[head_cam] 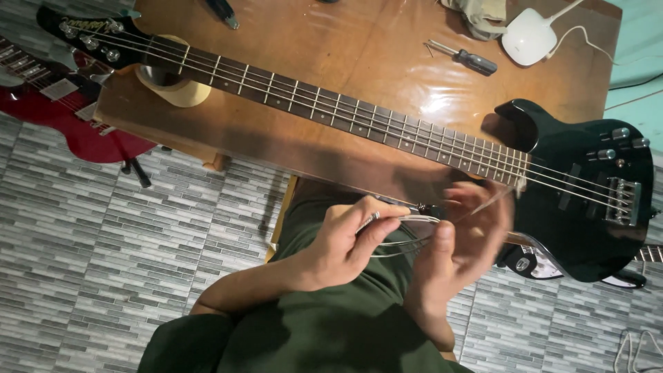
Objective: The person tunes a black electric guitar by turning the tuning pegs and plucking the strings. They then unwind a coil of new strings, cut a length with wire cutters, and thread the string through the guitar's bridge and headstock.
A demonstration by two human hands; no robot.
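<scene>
Your left hand pinches a coiled metal string btwn thumb & fingers. Your right hand is blurred beside it, fingers spread, grip can't tell. Black bass guitar lies just beyond your fingertips on the wooden table.

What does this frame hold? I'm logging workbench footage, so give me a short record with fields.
left hand: pinches coiled guitar string
right hand: blurred, at the coil's other side
bass guitar: black, lying across wooden table
neck support: tape roll
table items: screwdriver, white device
floor: red guitar
</scene>
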